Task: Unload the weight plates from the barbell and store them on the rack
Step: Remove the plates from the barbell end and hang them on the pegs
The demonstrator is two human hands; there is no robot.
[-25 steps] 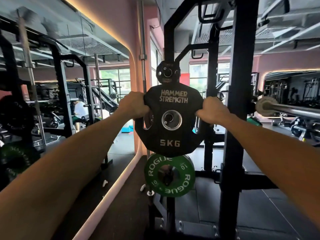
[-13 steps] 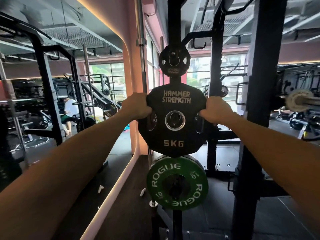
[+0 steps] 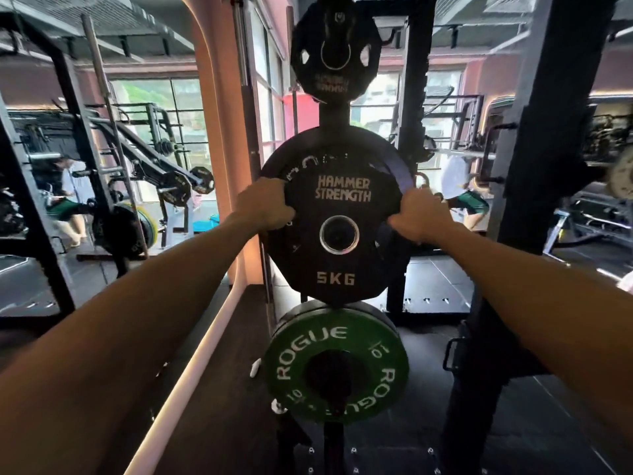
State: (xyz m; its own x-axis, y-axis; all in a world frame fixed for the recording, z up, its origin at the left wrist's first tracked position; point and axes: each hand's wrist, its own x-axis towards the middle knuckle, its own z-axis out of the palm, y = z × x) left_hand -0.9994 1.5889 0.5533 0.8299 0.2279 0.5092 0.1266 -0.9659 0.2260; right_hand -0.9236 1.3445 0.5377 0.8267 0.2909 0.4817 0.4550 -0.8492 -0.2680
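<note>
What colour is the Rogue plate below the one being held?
Green with white lettering, on the Rogue plate, head view.

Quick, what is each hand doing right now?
Left hand: gripping the 5 kg plate by its left edge.
Right hand: gripping the same plate's right edge.

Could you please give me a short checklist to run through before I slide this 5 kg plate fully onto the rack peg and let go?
1. Grip: left hand and right hand each grip a side of the 5 kg plate: ok.
2. Plate upright, label facing me: ok.
3. Centre hole lined up with a peg: cannot tell, the hole looks dark.
4. A larger black plate sits right behind it; whether it is already seated: cannot tell.
5. Room below: the 5 kg plate's lower edge overlaps the top of the green plate in view; the gap in depth: cannot tell.
6. Room above: small black plate hangs clear: ok.
</note>
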